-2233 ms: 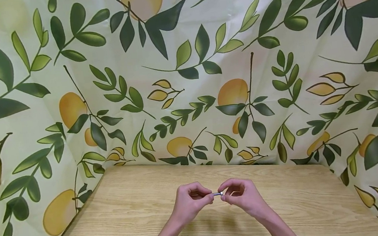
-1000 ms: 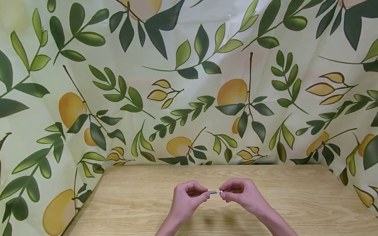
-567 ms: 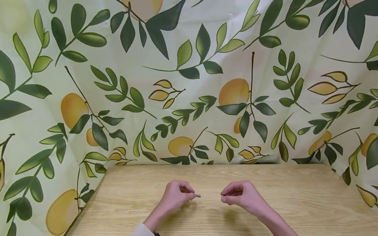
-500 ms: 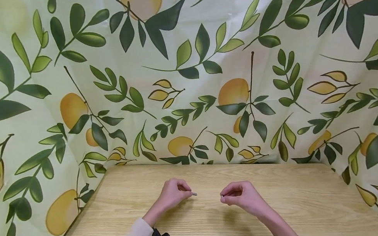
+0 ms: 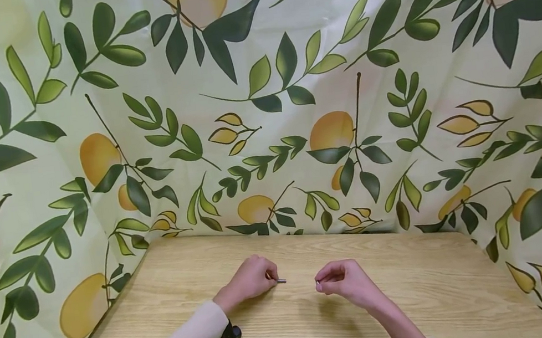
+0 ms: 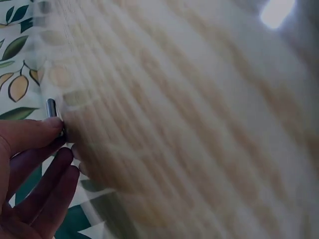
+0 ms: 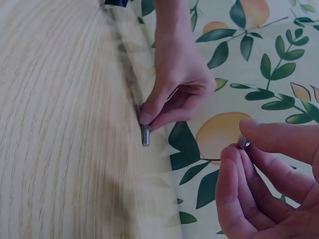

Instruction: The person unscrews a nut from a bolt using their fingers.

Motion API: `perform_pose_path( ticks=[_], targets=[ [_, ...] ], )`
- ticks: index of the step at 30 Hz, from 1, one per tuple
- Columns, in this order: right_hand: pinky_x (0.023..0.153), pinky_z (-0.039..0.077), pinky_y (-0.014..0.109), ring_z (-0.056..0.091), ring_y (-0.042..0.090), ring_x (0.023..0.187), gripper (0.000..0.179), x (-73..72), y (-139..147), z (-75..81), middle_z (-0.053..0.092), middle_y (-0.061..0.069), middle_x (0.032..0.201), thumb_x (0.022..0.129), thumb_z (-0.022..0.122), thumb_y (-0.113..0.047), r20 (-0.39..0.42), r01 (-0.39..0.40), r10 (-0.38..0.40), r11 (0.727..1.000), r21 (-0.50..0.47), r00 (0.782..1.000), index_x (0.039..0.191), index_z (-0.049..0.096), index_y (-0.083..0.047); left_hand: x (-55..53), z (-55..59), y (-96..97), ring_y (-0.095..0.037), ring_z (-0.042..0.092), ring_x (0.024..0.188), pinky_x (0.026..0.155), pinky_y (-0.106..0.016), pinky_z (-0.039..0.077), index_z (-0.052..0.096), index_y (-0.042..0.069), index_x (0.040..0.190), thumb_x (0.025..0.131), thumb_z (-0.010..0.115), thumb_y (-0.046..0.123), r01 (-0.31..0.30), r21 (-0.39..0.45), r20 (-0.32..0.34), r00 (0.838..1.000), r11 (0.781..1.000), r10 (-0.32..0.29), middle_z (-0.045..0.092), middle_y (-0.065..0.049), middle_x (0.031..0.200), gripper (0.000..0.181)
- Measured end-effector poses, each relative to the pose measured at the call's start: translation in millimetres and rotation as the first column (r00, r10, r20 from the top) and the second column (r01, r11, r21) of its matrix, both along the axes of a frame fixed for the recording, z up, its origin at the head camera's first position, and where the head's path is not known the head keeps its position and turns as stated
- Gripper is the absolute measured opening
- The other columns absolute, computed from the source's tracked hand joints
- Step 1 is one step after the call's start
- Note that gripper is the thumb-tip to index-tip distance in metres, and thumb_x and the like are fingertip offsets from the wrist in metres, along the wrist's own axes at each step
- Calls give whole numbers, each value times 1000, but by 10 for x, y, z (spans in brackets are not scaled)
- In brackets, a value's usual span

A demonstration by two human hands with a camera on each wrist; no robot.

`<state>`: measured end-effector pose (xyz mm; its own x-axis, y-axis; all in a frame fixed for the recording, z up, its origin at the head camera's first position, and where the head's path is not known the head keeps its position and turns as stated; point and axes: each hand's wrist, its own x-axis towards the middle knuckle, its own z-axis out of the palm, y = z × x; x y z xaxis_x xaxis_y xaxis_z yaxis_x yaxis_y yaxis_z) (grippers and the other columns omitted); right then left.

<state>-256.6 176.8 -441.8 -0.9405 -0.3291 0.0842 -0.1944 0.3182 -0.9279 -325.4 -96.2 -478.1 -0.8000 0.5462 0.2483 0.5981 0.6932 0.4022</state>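
Note:
In the head view my left hand (image 5: 250,278) is low over the wooden table, pinching a small silver bolt (image 5: 281,281) between thumb and fingers. The bolt's shank points right toward the other hand, and its gripped end is hidden; the left wrist view also shows the bolt (image 6: 51,107) sticking out past the thumb. Whether it touches the table I cannot tell. To the right, my right hand (image 5: 348,284) holds a small metal nut (image 7: 242,142) between thumb and fingertips, above the table. Bolt and nut are apart, with a gap between the hands.
The light wooden table (image 5: 413,275) spreads under both hands. A cloth (image 5: 269,152) printed with leaves and fruit rises behind it and at both sides. Black wrist-worn devices (image 5: 231,334) are strapped below the sleeves.
The bolt and nut were together at first, then came apart. My left hand moved left and down toward the table with the bolt. The right hand has stayed nearly in place with the nut.

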Motion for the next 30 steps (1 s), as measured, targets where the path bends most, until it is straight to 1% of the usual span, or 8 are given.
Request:
perform_pose_path(
  ticks=[4, 7, 10, 15, 17, 21, 24, 30],
  targets=[
    [70, 60, 27, 68, 12, 77, 23, -28, -58, -7, 77, 10, 91, 88, 80, -11, -25, 20, -19, 999, 29, 999, 102, 74, 6, 16, 21, -11, 0, 58, 71, 70, -19, 48, 78, 18, 73, 83, 83, 8, -11, -28, -1, 1000, 1000, 11, 72, 12, 75, 15],
    [68, 60, 25, 68, 12, 77, 20, -78, -119, -23, 76, 11, 90, 87, 80, -9, -43, 13, -10, 998, 57, 999, 100, 74, 5, 23, 38, -20, -1, 59, 72, 70, -20, 49, 78, 17, 76, 82, 84, 7, -7, -34, 6, 1000, 999, 7, 74, 10, 76, 13],
    [65, 57, 23, 65, 12, 75, 15, -160, -212, -64, 75, 9, 87, 85, 79, -6, -74, 8, 2, 991, 134, 997, 96, 75, 4, 33, 42, -18, -1, 59, 73, 70, -19, 49, 78, 17, 78, 81, 83, 7, -1, -42, 8, 1000, 999, 1, 74, 10, 77, 12],
    [60, 49, 23, 58, 9, 69, 5, -377, -418, -156, 72, 0, 76, 82, 81, -5, -144, 63, -18, 948, 311, 989, 84, 76, -5, 37, 24, -7, 0, 58, 72, 68, -19, 47, 79, 17, 79, 81, 83, 8, -7, -54, -13, 1000, 999, 6, 73, 11, 75, 10],
    [59, 48, 23, 57, 9, 66, 6, -462, -477, -190, 71, -1, 73, 80, 82, -4, -165, 84, -26, 931, 354, 986, 81, 76, -6, 28, 16, 7, -1, 57, 71, 68, -19, 47, 80, 17, 80, 81, 83, 9, -14, -54, -25, 1000, 998, 13, 73, 12, 75, 9],
    [59, 48, 24, 56, 8, 64, 9, -590, -544, -260, 72, -1, 71, 76, 84, -4, -236, 109, -4, 893, 436, 972, 77, 76, -7, 5, 3, 33, -3, 57, 73, 68, -22, 46, 81, 19, 81, 82, 84, 12, -37, -42, -31, 999, 998, 36, 74, 12, 75, 9],
    [61, 48, 24, 55, 8, 66, 11, -634, -567, -311, 71, -2, 69, 74, 86, -5, -273, 120, 19, 867, 483, 962, 74, 76, -8, -5, -13, 48, -4, 57, 74, 69, -24, 45, 81, 20, 83, 82, 85, 13, -50, -43, -20, 999, 998, 49, 74, 13, 77, 8],
    [61, 49, 27, 56, 10, 68, 14, -615, -605, -381, 69, -4, 69, 74, 87, -5, -293, 124, 43, 840, 528, 955, 72, 74, -10, 9, -49, 59, -4, 60, 76, 70, -24, 48, 80, 21, 85, 82, 85, 14, -61, -44, 6, 998, 997, 61, 76, 12, 80, 9]
  ],
)
